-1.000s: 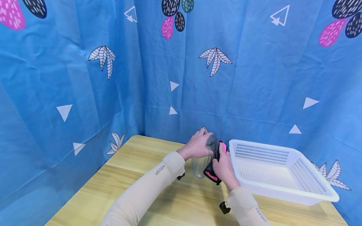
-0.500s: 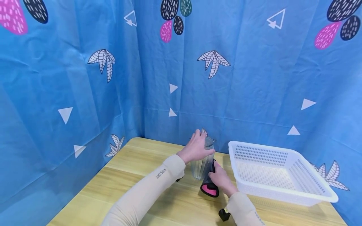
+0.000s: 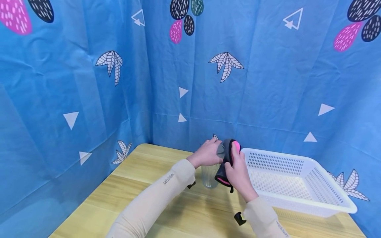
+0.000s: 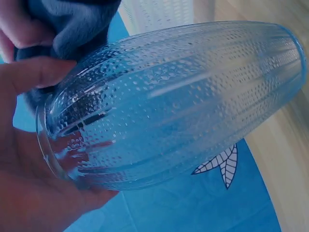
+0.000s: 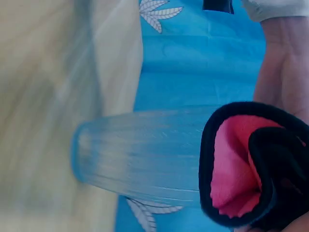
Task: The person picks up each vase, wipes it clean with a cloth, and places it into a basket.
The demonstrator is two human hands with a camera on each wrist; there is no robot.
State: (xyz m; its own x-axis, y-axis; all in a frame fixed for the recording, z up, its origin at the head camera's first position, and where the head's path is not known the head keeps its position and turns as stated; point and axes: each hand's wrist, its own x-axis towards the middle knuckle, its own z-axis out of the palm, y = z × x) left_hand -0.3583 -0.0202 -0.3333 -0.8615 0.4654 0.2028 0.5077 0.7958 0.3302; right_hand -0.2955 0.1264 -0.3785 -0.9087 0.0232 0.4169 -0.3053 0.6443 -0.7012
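Observation:
A clear, ribbed glass vase (image 3: 209, 178) stands upright on the wooden table. My left hand (image 3: 207, 154) grips it near the rim, thumb on the near side, as the left wrist view shows with the dimpled glass vase (image 4: 169, 106). In my right hand (image 3: 240, 175) is a folded cloth (image 3: 228, 151), dark grey with pink lining and black edging. The cloth lies along the vase's right side, by its upper part. Its pink inner fold (image 5: 234, 164) faces the right wrist camera. My right fingertips are partly hidden by the cloth.
A white perforated plastic basket (image 3: 300, 206) stands on the table (image 3: 125, 191) just right of my right hand. Behind the table hangs a blue patterned curtain (image 3: 190, 76), close to its back edge.
The cloth in my right hand slid down the vase's side half a second ago and is now back up near the rim. My left hand keeps its hold, and the vase stays in place.

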